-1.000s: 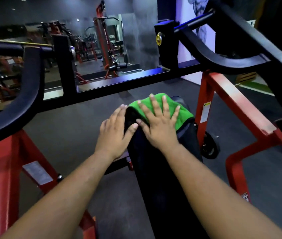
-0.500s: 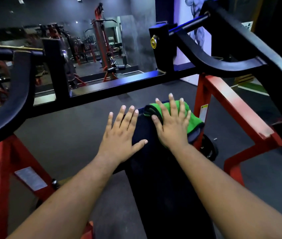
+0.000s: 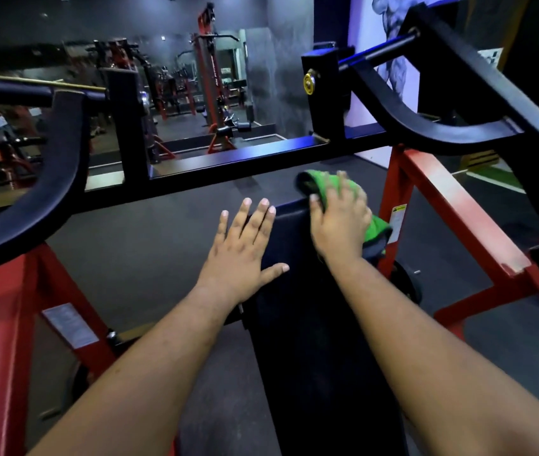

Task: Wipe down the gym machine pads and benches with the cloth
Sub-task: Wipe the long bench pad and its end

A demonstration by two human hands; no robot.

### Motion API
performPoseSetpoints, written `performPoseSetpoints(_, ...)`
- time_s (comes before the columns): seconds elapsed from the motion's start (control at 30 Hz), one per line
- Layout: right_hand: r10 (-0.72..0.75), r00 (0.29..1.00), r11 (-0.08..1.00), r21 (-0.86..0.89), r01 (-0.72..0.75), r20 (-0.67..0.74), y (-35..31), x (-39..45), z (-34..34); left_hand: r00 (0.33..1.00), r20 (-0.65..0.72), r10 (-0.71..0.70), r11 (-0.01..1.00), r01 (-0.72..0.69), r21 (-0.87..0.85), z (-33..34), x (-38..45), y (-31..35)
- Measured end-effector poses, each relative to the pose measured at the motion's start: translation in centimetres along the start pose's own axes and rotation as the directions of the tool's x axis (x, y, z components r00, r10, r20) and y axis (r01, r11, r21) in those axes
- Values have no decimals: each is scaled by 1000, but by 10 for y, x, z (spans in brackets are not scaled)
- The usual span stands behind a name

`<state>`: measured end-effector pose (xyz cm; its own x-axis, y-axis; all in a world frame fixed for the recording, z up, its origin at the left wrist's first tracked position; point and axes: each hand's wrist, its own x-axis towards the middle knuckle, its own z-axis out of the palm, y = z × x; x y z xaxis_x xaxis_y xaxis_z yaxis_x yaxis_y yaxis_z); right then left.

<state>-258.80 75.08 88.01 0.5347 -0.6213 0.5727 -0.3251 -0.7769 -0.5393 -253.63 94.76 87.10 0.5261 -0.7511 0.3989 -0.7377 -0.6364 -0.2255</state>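
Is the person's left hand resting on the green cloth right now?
No, the left hand lies flat on the bare black pad; the right hand presses the cloth.

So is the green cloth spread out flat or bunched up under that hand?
Bunched: the green cloth humps up beyond the right hand and droops off the black pad's right edge.

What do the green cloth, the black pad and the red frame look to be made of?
Green cloth: soft fabric, likely microfibre; it bunches under the right hand.
Black pad: looks like vinyl upholstery, smooth with a dull sheen.
Red frame: painted metal tubing, straight-edged, paint worn pale on top.
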Motion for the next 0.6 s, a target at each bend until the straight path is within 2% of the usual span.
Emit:
performPoseSetpoints(0.07, -292, 952, 950, -84, 300, 90, -14, -15, 0, 1000, 9, -10, 1000, 11, -22, -3, 0, -2)
performPoseSetpoints(0.13, -438, 887, 889, -76, 451, 146, 9, -3, -7, 998, 56, -21, 998, 25, -66, -6, 0, -2)
performPoseSetpoints(0.17, -415, 898, 897, -103, 431, 145, 25, 8, -10, 997, 65, -27, 996, 32, -78, -9, 1, -3)
performPoseSetpoints(0.23, -206, 974, 975, -69, 213, 93, 44, 20, -17, 996, 70, -45, 994, 52, -100, -10, -1, -2)
performPoseSetpoints(0.3, -37, 999, 998, -45, 38, 23, 31, -3, -6, 993, 111, -27, 991, 41, -126, -13, -2, -1)
performPoseSetpoints(0.33, -22, 1000, 997, -68, 22, -6, 13, -24, 2, 990, 143, -1, 986, 25, -166, -15, -2, -2)
performPoseSetpoints(0.4, -103, 995, 994, -45, 103, -7, -20, -63, 9, 979, 203, 32, 938, 40, -344, -26, -4, -10)
performPoseSetpoints(0.47, -173, 984, 985, 16, 172, 53, -23, -89, 4, 971, 232, 57, 875, 63, -480, -31, -7, -20)
performPoseSetpoints(0.53, -276, 951, 961, 40, 273, 140, -9, -115, -3, 967, 237, 98, 877, 29, -480, -28, -24, -33)
performPoseSetpoints(0.6, -371, 915, 926, -12, 377, 162, 7, -116, -6, 965, 241, 107, 910, 2, -414, -19, -44, -43)
